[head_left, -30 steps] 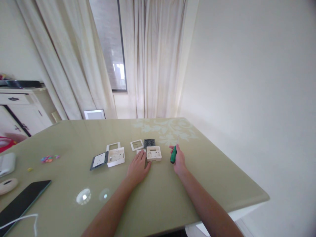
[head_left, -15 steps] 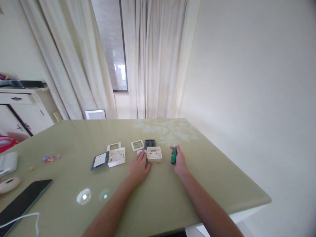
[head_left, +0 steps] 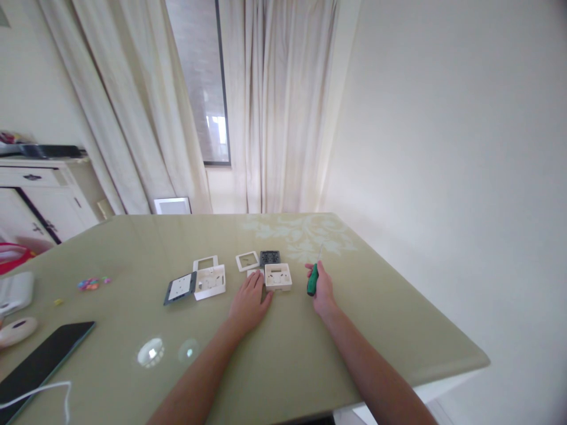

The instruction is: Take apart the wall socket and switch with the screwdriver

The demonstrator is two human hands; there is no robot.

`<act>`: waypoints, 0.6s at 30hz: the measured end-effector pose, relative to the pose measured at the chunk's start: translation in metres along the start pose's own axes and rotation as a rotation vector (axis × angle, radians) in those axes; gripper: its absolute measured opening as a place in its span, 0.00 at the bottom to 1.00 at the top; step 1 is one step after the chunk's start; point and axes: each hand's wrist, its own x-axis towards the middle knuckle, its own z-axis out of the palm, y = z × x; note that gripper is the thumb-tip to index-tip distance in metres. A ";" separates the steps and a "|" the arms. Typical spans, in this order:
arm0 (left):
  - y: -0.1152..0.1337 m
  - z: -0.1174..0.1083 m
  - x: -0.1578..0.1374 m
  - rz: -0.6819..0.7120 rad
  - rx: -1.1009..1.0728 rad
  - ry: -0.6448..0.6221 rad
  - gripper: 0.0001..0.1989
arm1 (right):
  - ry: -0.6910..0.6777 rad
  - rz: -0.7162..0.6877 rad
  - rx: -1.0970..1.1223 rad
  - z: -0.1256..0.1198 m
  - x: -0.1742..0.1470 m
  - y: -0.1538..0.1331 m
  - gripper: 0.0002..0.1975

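My right hand is closed around the green handle of a screwdriver, its thin shaft pointing away from me above the table. Palm down, my left hand lies flat with fingers stretched out, the fingertips over a small white piece that they partly hide. Just right of those fingers sits an open white switch back box. Behind it are a dark grey switch or socket module and a white frame with small bits inside its opening.
Left of my hands stand a second white back box, another white frame and a dark-edged plate. Farther left lie colourful small pieces, a black tablet-like slab and a white cable. A wall runs along the right.
The view has shifted very slightly. Both hands and the parts on the table stay where they were.
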 end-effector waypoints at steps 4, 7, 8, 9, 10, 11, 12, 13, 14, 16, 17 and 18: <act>0.007 -0.013 0.000 0.015 -0.024 0.025 0.28 | 0.002 -0.010 -0.006 0.000 0.001 -0.001 0.25; 0.012 -0.038 -0.009 0.027 -0.053 0.066 0.20 | -0.010 -0.019 -0.009 -0.002 0.003 -0.003 0.26; 0.011 -0.049 -0.015 0.021 -0.062 0.088 0.16 | -0.016 -0.022 -0.008 -0.002 0.003 -0.003 0.26; 0.008 -0.062 -0.023 0.010 -0.070 0.115 0.15 | -0.022 -0.023 -0.005 -0.003 0.002 -0.004 0.26; 0.002 -0.075 -0.034 -0.011 -0.074 0.149 0.14 | -0.028 -0.024 -0.002 -0.003 0.002 -0.004 0.26; -0.007 -0.089 -0.046 -0.039 -0.073 0.185 0.16 | -0.033 -0.022 0.002 -0.002 0.001 -0.004 0.25; -0.019 -0.103 -0.059 -0.086 -0.069 0.240 0.17 | -0.038 -0.019 0.005 -0.002 0.000 -0.004 0.25; -0.034 -0.116 -0.073 -0.151 -0.070 0.332 0.18 | -0.043 -0.014 0.009 -0.001 -0.002 -0.004 0.25; -0.052 -0.128 -0.087 -0.218 -0.049 0.407 0.19 | -0.047 -0.010 0.012 0.000 -0.003 -0.003 0.25; -0.093 -0.147 -0.117 -0.350 0.083 0.446 0.21 | -0.051 -0.005 0.018 0.003 -0.006 -0.002 0.25; -0.115 -0.153 -0.133 -0.390 0.198 0.438 0.24 | -0.052 -0.005 0.022 0.004 -0.007 -0.001 0.25; -0.137 -0.157 -0.148 -0.424 0.314 0.411 0.27 | -0.052 -0.007 0.024 0.005 -0.008 0.000 0.25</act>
